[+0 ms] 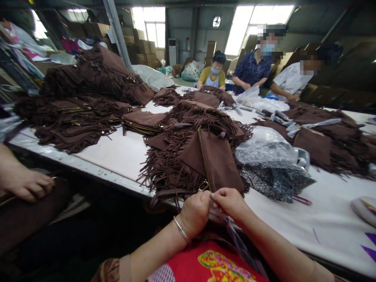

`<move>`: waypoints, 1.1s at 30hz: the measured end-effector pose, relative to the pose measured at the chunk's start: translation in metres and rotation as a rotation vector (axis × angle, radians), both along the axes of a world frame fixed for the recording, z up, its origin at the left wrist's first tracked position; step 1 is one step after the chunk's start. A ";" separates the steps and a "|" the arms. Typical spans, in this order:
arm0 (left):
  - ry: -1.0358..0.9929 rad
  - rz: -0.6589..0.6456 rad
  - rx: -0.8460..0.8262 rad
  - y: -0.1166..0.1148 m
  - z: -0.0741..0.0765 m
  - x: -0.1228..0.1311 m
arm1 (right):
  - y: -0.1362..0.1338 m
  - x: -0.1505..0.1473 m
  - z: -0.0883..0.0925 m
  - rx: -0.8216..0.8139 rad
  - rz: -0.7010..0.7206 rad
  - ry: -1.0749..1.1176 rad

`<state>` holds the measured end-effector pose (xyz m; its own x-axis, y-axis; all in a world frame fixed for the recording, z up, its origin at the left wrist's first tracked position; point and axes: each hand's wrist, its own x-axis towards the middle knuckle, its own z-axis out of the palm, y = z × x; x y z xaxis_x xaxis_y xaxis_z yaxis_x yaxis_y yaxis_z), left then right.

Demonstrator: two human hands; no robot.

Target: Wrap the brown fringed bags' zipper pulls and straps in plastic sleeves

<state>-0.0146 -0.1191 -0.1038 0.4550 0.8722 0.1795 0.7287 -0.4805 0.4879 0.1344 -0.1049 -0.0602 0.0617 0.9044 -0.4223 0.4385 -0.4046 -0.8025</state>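
At the table's near edge my left hand (196, 213), with a bangle on its wrist, is closed with its thumb side toward my right hand (230, 201). The fingertips of both hands meet in a pinch, and what lies between them is too small or hidden to name. A dark, partly see-through strip (239, 243) hangs below my right hand over my red apron (190, 262). Right behind my fingers lies a brown pouch (221, 160) with a brass zip, and a metal ring (203, 185) shows near its corner. Brown fringe (164, 172) spreads beside it.
Fringed brown bags (96, 74) are heaped at the left, more (315, 145) at the right. A clear plastic bag (267, 156) lies right of the pouch on the white table (331, 211). Another person's hand (28, 182) rests at far left. Several people work across the table.
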 end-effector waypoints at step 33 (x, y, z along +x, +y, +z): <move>-0.810 0.336 -1.013 0.005 0.034 0.019 | -0.036 -0.001 -0.012 0.215 -0.133 0.063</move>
<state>0.0046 -0.1145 -0.0695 0.2678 0.8279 -0.4928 0.0774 0.4914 0.8675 0.1329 -0.1409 -0.0722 0.1653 0.9594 -0.2285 0.3391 -0.2728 -0.9003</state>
